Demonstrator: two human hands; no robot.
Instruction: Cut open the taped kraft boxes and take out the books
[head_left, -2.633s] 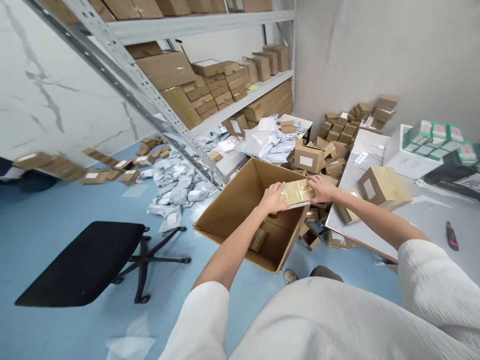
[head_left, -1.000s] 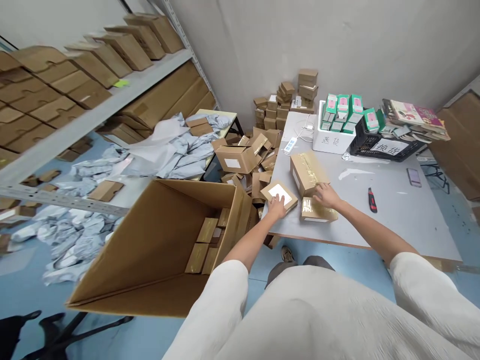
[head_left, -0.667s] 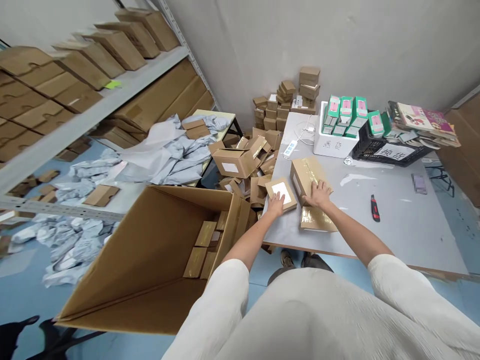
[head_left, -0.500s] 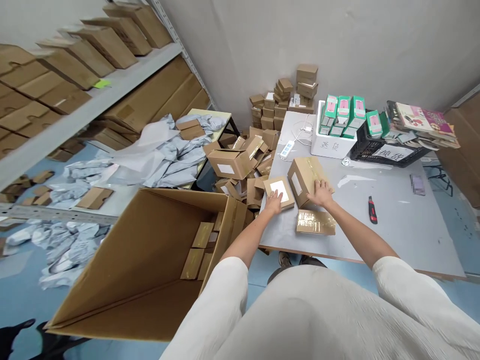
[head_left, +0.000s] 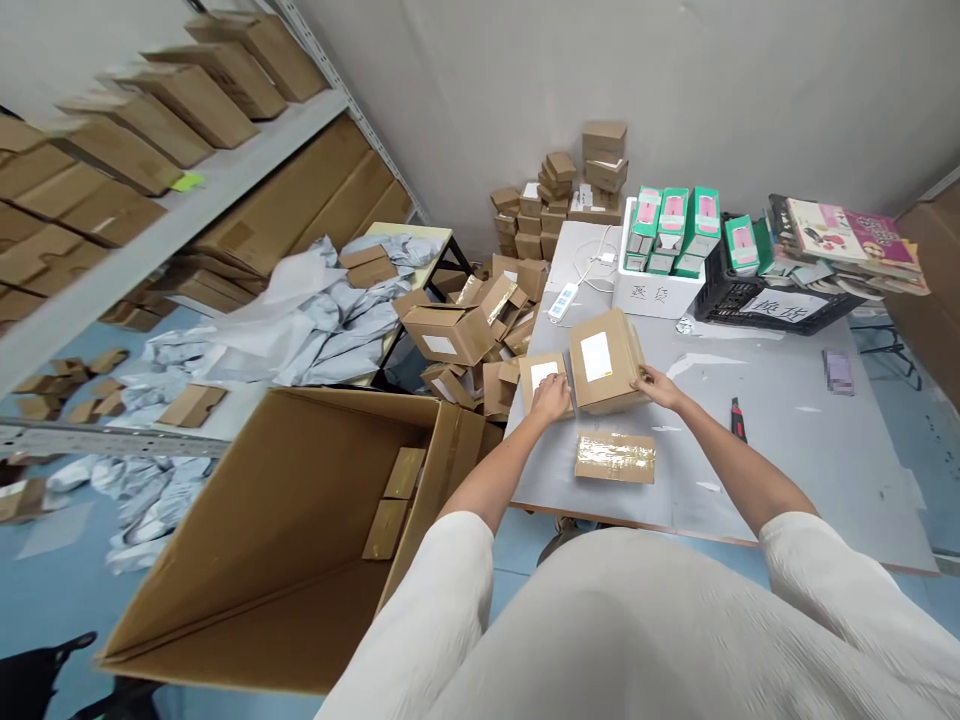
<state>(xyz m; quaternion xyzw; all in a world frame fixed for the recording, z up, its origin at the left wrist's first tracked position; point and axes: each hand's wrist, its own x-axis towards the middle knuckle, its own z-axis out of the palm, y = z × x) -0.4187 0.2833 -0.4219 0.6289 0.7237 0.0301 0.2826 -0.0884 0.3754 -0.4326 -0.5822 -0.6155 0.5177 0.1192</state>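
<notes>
A large cardboard box with a white label is tilted on the grey table, its label turned upward. My right hand grips its right edge, thumb on the near face. To its left lies a smaller, flatter cardboard box, also bearing a white label. My left hand is closed over that box's near right part, covering some of the label; its fingertips are partly hidden. Closer to me, a cardboard box covered with shiny tape lies apart from both hands.
A red and black box cutter lies to the right on the table. Behind are a white bin of green boxes, a black crate and a power strip. At left, a big open carton holds small boxes.
The large box has been turned so its label faces up. My right hand has shifted from its top to its right edge. My left hand's fingers have drawn in on the small box.
</notes>
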